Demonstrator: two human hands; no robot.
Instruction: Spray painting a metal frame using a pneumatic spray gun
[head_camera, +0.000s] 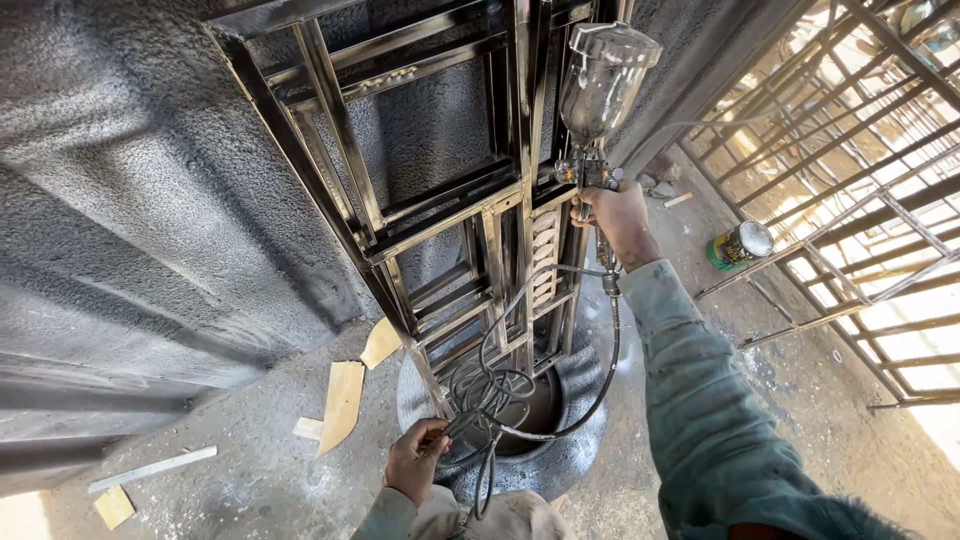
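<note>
My right hand grips a paint spray gun with a clear cup on top, held close to a tall black-painted metal frame that leans on the wall. Lower down, my left hand holds a bundle of coiled black air hose. The hose runs up from the coil to the bottom of the gun. The frame's foot stands in a grey, paint-coated tyre on the concrete floor.
A rough wall blackened with overspray fills the left. Unpainted metal grille frames lean at the right. A green paint can sits on the floor near them. Wood scraps and a white strip lie on the ground at left.
</note>
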